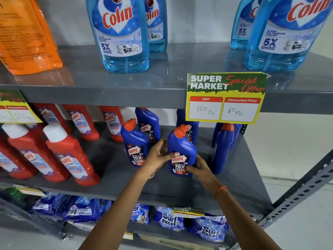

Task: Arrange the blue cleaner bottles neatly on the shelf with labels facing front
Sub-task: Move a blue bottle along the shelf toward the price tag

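I have a blue Harpic bottle (pixel 181 152) between my two hands on the grey middle shelf (pixel 243 168), just below the yellow price tag (pixel 225 100) that hangs from the shelf edge above. It stands upright with its label facing me and its red cap tilted to the right. My left hand (pixel 158 157) is wrapped on the bottle's left side, thumb pressed across the top of the label, fingers curled behind. My right hand (pixel 200 166) grips the lower right side, fingers closed against the label's bottom corner.

Left of the tag, just beside my left hand, a second blue bottle (pixel 136 145) stands with its label forward. Two more blue bottles (pixel 148 123) stand behind, under the tag. Below the tag's right end, another blue bottle (pixel 222 148) stands with its plain side toward me. Further left of the tag sit the red Harpic bottles (pixel 70 154).
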A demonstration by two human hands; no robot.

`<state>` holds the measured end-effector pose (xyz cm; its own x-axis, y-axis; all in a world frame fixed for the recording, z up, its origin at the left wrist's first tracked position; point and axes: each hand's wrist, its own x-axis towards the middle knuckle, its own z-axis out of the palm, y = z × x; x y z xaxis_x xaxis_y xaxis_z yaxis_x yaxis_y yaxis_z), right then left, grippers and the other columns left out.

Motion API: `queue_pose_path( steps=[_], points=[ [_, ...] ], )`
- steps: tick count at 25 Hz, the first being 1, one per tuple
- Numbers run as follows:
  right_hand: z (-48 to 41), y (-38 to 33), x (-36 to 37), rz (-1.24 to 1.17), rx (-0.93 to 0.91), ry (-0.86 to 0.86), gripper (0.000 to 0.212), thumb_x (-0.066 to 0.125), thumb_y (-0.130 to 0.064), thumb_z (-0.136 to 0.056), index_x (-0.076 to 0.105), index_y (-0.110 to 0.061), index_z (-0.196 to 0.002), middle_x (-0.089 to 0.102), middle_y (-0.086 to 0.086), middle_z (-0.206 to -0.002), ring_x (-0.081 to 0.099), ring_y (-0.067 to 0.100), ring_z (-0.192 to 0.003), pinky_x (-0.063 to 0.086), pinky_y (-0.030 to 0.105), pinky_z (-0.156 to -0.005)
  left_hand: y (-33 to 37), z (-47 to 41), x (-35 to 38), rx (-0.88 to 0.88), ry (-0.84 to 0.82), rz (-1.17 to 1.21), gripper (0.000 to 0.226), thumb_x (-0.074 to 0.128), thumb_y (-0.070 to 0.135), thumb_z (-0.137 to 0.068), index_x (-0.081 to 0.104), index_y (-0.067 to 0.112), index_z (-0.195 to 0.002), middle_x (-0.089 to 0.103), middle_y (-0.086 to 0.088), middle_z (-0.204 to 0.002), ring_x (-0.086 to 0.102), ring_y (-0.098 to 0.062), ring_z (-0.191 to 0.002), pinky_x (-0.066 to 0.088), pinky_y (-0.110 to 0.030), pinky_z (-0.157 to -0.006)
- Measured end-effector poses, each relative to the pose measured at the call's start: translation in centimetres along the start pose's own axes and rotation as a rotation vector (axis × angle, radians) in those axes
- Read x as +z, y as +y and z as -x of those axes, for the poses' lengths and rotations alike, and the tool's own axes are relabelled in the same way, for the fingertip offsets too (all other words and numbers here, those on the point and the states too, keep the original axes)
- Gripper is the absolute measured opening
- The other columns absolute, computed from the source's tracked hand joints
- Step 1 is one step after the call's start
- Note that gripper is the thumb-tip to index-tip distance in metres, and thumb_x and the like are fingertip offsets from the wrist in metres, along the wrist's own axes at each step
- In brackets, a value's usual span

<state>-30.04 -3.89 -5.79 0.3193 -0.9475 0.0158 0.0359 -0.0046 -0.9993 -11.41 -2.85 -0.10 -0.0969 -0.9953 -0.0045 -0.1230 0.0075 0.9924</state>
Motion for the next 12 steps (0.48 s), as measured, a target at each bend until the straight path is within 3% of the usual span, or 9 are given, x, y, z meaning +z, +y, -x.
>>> queue_pose_path(
  steps=[2,4,6,8,10,12],
  points=[
    [0.4,-0.1,0.1,0.036,-0.012,0.04,0.076,0.083,-0.04,-0.057,0.049,-0.013,-0.12,0.063,0.006,-0.109,0.064,0.014,-0.099,0.056,0.023,-0.078,-0.1,0.3,0.1,0.006,0.053,-0.011,0.057,0.077,0.008,-0.071,0.051,0.018,-0.121,0.065,-0.003,-0.121,0.06,-0.014,-0.115,0.047,-0.036,-0.1],
    [0.8,-0.1,-0.1,0.071,-0.037,0.077,0.048,0.068,-0.014,-0.069,0.052,-0.021,-0.113,0.062,0.011,-0.111,0.06,0.025,-0.105,0.056,0.027,-0.083,0.0,0.4,0.4,0.028,0.099,-0.024,0.056,0.077,0.005,-0.071,0.05,0.018,-0.119,0.065,-0.002,-0.117,0.06,-0.016,-0.114,0.048,-0.037,-0.1],
    [1.0,-0.1,-0.2,0.121,-0.034,0.087,0.044,0.061,-0.001,-0.075,0.053,-0.023,-0.112,0.062,0.015,-0.114,0.06,0.031,-0.109,0.054,0.04,-0.09,0.0,0.5,0.7,0.048,0.124,-0.031,0.054,0.076,0.003,-0.072,0.05,0.018,-0.117,0.065,-0.004,-0.115,0.06,-0.02,-0.115,0.049,-0.038,-0.099],
    [1.4,-0.3,0.1,0.182,-0.04,0.132,0.045,0.058,0.007,-0.076,0.053,-0.016,-0.115,0.063,0.015,-0.112,0.062,0.029,-0.106,0.052,0.05,-0.093,0.2,1.0,1.1,0.066,0.139,-0.068,0.06,0.077,0.006,-0.07,0.047,0.019,-0.121,0.062,-0.002,-0.119,0.056,-0.021,-0.12,0.048,-0.028,-0.097],
    [2.4,-1.3,0.7,0.258,-0.101,0.334,0.041,0.057,0.01,-0.075,0.057,-0.009,-0.111,0.066,0.009,-0.103,0.064,0.013,-0.095,0.054,0.041,-0.091,1.0,1.6,1.6,0.155,0.228,-0.18,0.083,0.082,0.018,-0.066,0.037,0.018,-0.135,0.05,0.001,-0.137,0.043,-0.015,-0.132,0.038,-0.019,-0.101],
    [3.9,-3.1,1.1,0.31,-0.252,0.587,0.03,0.053,0.012,-0.078,0.06,-0.007,-0.1,0.064,0.005,-0.096,0.062,-0.003,-0.084,0.053,0.016,-0.08,2.5,2.3,2.9,0.374,0.345,-0.341,0.099,0.081,0.036,-0.065,0.024,0.017,-0.144,0.032,0.0,-0.151,0.027,-0.009,-0.14,0.025,-0.016,-0.111]
  ],
)
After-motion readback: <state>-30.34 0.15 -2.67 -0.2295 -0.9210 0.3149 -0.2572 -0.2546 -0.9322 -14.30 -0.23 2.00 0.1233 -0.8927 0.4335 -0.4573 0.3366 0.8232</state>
